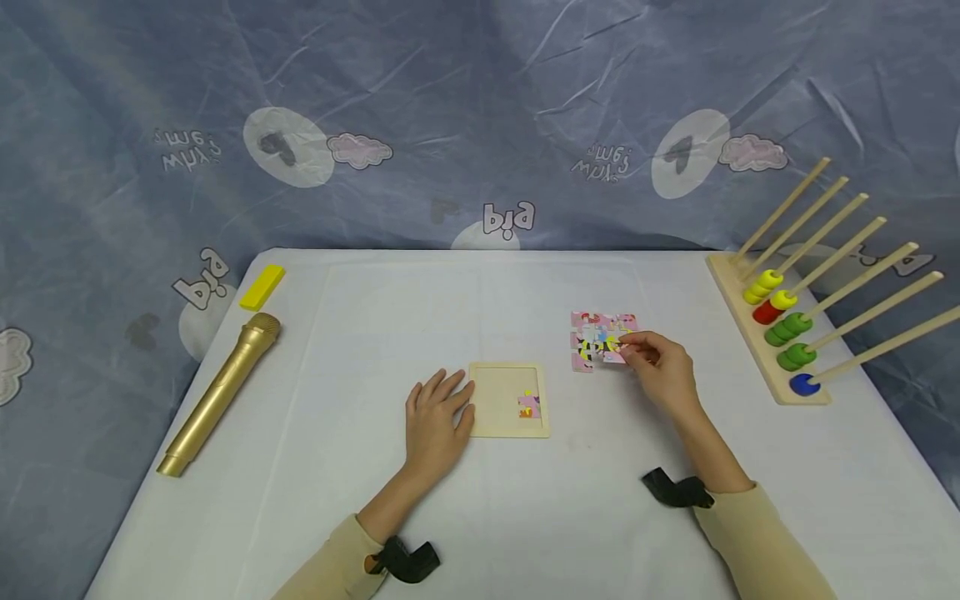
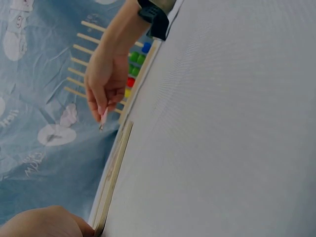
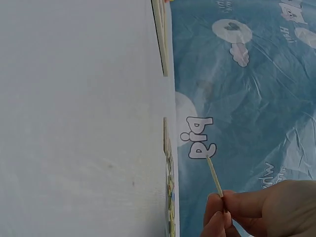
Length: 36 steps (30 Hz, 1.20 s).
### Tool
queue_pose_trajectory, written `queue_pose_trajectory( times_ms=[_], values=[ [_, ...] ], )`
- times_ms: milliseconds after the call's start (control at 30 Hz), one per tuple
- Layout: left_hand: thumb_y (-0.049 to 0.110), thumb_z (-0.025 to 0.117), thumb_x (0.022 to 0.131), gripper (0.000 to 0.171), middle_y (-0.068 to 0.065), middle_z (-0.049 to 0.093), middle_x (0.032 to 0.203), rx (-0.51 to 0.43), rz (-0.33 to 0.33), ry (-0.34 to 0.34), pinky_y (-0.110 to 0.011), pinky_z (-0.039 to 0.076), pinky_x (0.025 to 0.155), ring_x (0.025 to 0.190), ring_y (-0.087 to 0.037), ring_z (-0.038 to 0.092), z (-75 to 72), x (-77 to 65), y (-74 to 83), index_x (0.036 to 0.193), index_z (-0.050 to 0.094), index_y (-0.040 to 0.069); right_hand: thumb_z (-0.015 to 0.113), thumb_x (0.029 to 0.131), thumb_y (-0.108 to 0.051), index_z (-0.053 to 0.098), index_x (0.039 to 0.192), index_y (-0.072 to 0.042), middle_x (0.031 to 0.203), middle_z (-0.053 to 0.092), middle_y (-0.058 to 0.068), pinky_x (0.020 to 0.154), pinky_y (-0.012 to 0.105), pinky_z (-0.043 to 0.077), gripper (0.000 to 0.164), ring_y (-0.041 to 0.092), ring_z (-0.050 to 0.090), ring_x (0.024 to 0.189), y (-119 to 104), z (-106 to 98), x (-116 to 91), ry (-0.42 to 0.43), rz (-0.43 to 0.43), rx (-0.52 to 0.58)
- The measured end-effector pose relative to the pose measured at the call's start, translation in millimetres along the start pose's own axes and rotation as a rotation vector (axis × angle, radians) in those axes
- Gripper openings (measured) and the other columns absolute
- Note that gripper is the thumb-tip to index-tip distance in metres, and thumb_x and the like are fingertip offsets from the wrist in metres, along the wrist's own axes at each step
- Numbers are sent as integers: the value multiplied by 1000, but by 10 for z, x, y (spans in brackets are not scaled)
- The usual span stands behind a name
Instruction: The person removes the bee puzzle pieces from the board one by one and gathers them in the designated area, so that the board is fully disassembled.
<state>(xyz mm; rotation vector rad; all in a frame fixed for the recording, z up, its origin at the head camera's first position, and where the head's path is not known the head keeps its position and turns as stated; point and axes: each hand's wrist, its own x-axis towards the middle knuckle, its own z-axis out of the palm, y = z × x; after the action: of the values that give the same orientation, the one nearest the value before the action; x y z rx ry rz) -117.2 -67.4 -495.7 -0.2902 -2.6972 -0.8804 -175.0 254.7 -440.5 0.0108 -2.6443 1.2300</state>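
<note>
My left hand (image 1: 438,423) lies with spread fingers at the left edge of a square wooden puzzle tray (image 1: 493,404), its fingertips touching the rim. Inside the tray, toward the lower right, sits a pink puzzle piece (image 1: 529,407) with yellow and red patches. To the right, several joined or closely laid pink picture pieces (image 1: 585,325) are on the cloth. Above them my right hand (image 1: 663,371) pinches one thin puzzle piece (image 3: 214,175) between thumb and fingers, raised off the table and seen edge-on in the right wrist view.
A wooden bead rack (image 1: 757,333) with slanted pegs and coloured beads stands at the right edge of the white table. At the left lie a gold microphone (image 1: 221,396) and a yellow block (image 1: 262,287). A blue-grey printed cloth (image 1: 450,125) hangs behind.
</note>
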Motion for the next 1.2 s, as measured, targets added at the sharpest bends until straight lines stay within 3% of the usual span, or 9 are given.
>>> queue_pose_trajectory(
  times_ms=[567, 900, 1200],
  values=[
    [18, 66, 89, 33, -4, 61, 137, 10, 6, 0, -58, 25, 112, 137, -30, 45, 6, 4, -4, 121, 70, 12, 66, 90, -4, 71, 100, 1, 84, 69, 15, 57, 14, 42, 12, 7, 52, 67, 199, 139, -19, -28, 6, -89],
    [18, 66, 89, 33, -4, 61, 137, 2, 1, 2, -58, 25, 112, 137, -30, 45, -5, 8, 2, 121, 70, 12, 67, 89, -4, 71, 99, 2, 85, 69, 15, 61, 11, 41, 13, 8, 53, 70, 184, 164, -15, -7, -16, -125],
    [18, 66, 89, 33, -4, 61, 137, 18, 6, 1, -58, 26, 112, 137, -30, 45, -8, -6, 2, 121, 70, 12, 68, 88, -4, 71, 97, 2, 84, 67, 15, 63, 16, 39, 11, 17, 54, 73, 195, 189, -33, -1, -33, -166]
  ],
)
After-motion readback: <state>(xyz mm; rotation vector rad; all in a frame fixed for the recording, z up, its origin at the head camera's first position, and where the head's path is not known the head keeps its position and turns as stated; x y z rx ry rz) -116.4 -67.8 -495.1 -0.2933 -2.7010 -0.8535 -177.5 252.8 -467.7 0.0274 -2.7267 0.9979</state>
